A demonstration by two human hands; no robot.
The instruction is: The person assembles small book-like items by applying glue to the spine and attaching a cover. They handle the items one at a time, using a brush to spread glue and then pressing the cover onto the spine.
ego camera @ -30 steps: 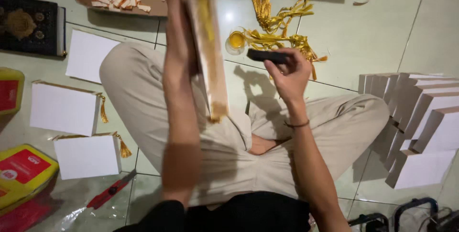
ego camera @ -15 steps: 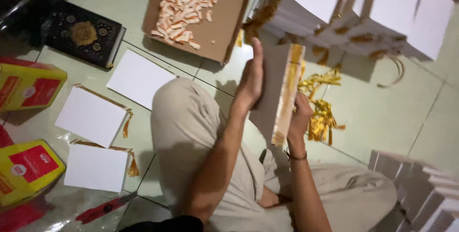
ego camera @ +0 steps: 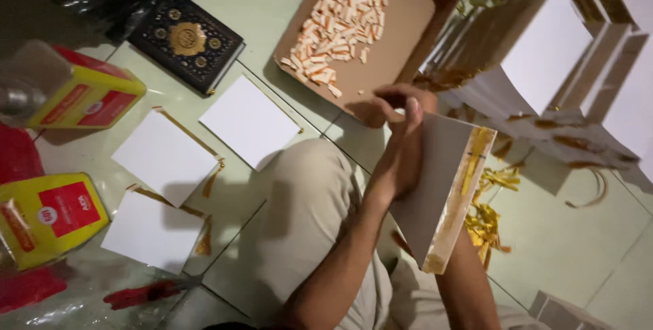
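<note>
Left hand (ego camera: 401,140) gripping white book (ego camera: 442,187)

Board (ego camera: 435,180) tilted flatter, gold edge rightward; left hand (ego camera: 401,146) gripping top; right hand hidden.

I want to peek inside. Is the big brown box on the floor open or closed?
Open. The brown box has no lid over it, and the pile of small pale orange strips lying inside shows plainly from above.

free floor: bare tiles (ego camera: 578,248) at lower right
blocked left: white cards (ego camera: 163,157), yellow boxes (ego camera: 51,218)
blocked top: cardboard tray (ego camera: 401,38), stacked boxes (ego camera: 544,58)
</note>
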